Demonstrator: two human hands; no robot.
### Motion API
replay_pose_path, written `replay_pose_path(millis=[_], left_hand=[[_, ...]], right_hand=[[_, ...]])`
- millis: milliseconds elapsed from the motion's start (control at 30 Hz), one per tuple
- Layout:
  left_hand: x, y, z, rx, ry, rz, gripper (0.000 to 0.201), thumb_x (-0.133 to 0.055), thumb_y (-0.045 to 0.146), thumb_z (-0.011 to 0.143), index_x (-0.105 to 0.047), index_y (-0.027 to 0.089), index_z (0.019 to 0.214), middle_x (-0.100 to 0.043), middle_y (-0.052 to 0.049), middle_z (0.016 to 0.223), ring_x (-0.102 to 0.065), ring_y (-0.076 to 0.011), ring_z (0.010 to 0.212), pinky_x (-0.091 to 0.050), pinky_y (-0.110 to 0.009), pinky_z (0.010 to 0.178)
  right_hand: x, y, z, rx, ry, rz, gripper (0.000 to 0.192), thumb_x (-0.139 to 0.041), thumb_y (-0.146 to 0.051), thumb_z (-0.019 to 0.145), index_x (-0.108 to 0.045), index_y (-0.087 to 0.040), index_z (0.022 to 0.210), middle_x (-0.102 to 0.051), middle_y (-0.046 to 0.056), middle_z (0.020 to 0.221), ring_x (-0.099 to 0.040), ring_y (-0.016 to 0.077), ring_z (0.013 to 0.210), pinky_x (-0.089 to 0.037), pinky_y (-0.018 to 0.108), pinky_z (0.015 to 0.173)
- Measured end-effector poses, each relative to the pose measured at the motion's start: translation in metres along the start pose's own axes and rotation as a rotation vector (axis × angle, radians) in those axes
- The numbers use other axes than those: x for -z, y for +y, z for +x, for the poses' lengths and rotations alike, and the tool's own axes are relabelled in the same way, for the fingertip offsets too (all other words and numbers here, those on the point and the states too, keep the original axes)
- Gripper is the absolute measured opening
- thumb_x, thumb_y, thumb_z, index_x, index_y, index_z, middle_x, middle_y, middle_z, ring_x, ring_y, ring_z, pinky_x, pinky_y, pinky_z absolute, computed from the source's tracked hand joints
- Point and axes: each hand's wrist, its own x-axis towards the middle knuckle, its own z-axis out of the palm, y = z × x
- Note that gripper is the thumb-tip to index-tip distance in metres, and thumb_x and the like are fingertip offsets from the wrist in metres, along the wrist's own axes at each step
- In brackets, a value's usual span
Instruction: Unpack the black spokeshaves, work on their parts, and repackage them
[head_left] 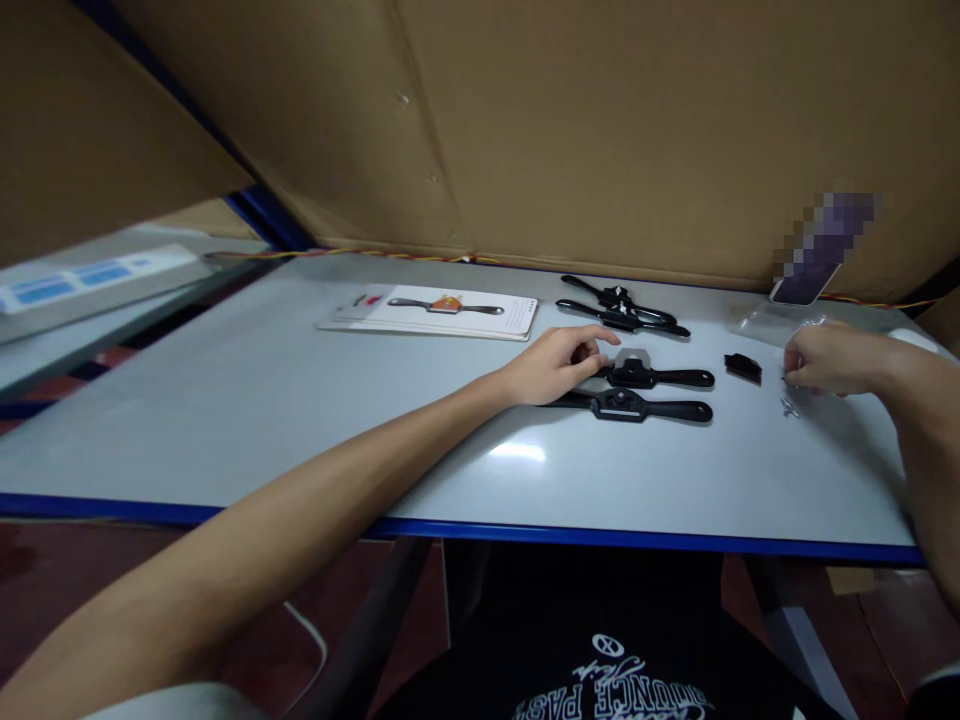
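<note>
My left hand (559, 362) lies over the left handle of a black spokeshave (660, 377), its thumb and curled fingers closed at the handle and its index finger stretched out above. A grey metal blade (634, 357) stands out from the middle of that spokeshave. Just in front lies another black spokeshave (652, 406), without a blade showing. My right hand (832, 358) is low over the table at the right, fingertips pinched together; what they hold, if anything, is hidden. Small silver screws (790, 408) lie just below it. Left of it is a small stack of black plates (742, 367).
Two more black spokeshaves (619, 308) lie toward the back. A printed card stack (435, 312) is at the back left. Clear plastic packaging (772, 318) and a propped phone (810, 275) stand at the back right. A cardboard wall (570, 130) rises behind the table.
</note>
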Motion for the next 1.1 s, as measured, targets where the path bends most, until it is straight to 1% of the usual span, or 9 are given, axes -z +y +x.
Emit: replay_pose_path(millis=[133, 300, 400, 467, 567, 667, 767, 900, 1100], left_hand=[[-0.001, -0.002, 0.000, -0.001, 0.005, 0.001, 0.041, -0.049, 0.037, 0.098, -0.065, 0.015, 0.128, -0.067, -0.001, 0.083, -0.059, -0.0157, 0.072, -0.047, -0.029, 0.072], [-0.001, -0.002, 0.000, 0.002, -0.003, 0.003, 0.040, -0.048, 0.037, 0.098, -0.065, 0.015, 0.127, -0.065, -0.001, 0.082, -0.057, -0.0155, 0.071, -0.046, -0.029, 0.070], [-0.001, -0.001, 0.000, 0.003, -0.003, -0.004, 0.039, -0.048, 0.036, 0.098, -0.065, 0.015, 0.126, -0.065, -0.001, 0.081, -0.057, -0.0157, 0.071, -0.046, -0.028, 0.070], [-0.001, -0.001, 0.000, 0.002, -0.003, -0.006, 0.039, -0.048, 0.036, 0.098, -0.065, 0.015, 0.126, -0.065, -0.001, 0.082, -0.057, -0.0157, 0.071, -0.046, -0.028, 0.069], [-0.001, -0.001, 0.000, -0.006, -0.010, -0.010, 0.039, -0.048, 0.035, 0.098, -0.065, 0.014, 0.126, -0.064, -0.001, 0.082, -0.056, -0.0151, 0.071, -0.045, -0.027, 0.069], [-0.001, -0.001, 0.001, -0.016, -0.013, -0.017, 0.040, -0.048, 0.035, 0.098, -0.065, 0.013, 0.127, -0.063, 0.000, 0.082, -0.056, -0.0146, 0.070, -0.045, -0.027, 0.068], [-0.001, -0.002, 0.001, -0.029, -0.009, -0.018, 0.038, -0.049, 0.034, 0.099, -0.065, 0.013, 0.126, -0.062, 0.000, 0.080, -0.055, -0.0145, 0.069, -0.045, -0.027, 0.068], [-0.001, -0.003, 0.001, -0.050, -0.028, -0.028, 0.038, -0.050, 0.032, 0.098, -0.064, 0.012, 0.128, -0.061, 0.001, 0.079, -0.054, -0.0145, 0.069, -0.044, -0.027, 0.069], [-0.001, -0.006, 0.003, -0.112, -0.066, -0.010, 0.043, -0.051, 0.030, 0.097, -0.063, 0.011, 0.133, -0.060, 0.000, 0.078, -0.054, -0.0150, 0.070, -0.045, -0.028, 0.070]], right_hand=[[-0.002, -0.005, -0.008, 0.011, -0.022, 0.007, 0.020, -0.080, -0.042, 0.078, -0.074, -0.023, 0.076, -0.071, 0.008, 0.072, -0.062, 0.0240, 0.071, -0.039, 0.037, 0.064], [0.009, -0.011, -0.004, -0.113, -0.448, -0.199, 0.011, -0.084, -0.022, 0.067, -0.073, -0.024, 0.064, -0.071, 0.006, 0.069, -0.060, 0.0223, 0.064, -0.037, 0.037, 0.059], [0.019, -0.016, -0.001, -0.173, -0.519, -0.295, 0.009, -0.082, -0.018, 0.067, -0.075, -0.025, 0.067, -0.075, 0.006, 0.075, -0.063, 0.0235, 0.067, -0.038, 0.037, 0.058], [0.023, -0.021, -0.002, -0.108, -0.476, -0.292, 0.008, -0.079, -0.018, 0.072, -0.076, -0.025, 0.068, -0.075, 0.005, 0.074, -0.064, 0.0226, 0.068, -0.039, 0.037, 0.060], [0.017, -0.042, -0.008, 0.114, -0.328, -0.249, 0.010, -0.071, -0.019, 0.080, -0.076, -0.025, 0.073, -0.071, 0.002, 0.066, -0.061, 0.0189, 0.058, -0.039, 0.035, 0.059], [-0.005, -0.079, -0.017, 0.463, 0.040, -0.118, 0.013, -0.067, -0.015, 0.084, -0.077, -0.023, 0.087, -0.072, 0.001, 0.067, -0.059, 0.0160, 0.055, -0.041, 0.032, 0.058], [-0.034, -0.114, -0.026, 0.786, 0.379, 0.130, 0.020, -0.057, -0.015, 0.101, -0.076, -0.019, 0.100, -0.079, 0.004, 0.085, -0.068, 0.0146, 0.068, -0.049, 0.028, 0.065], [-0.061, -0.133, -0.026, 0.879, 0.396, 0.167, 0.023, -0.054, -0.021, 0.108, -0.076, -0.018, 0.104, -0.079, 0.007, 0.094, -0.073, 0.0182, 0.081, -0.056, 0.031, 0.070], [-0.071, -0.128, -0.009, 0.762, 0.324, 0.302, 0.023, -0.053, -0.015, 0.103, -0.076, -0.016, 0.105, -0.075, 0.010, 0.099, -0.070, 0.0200, 0.087, -0.058, 0.035, 0.080]])
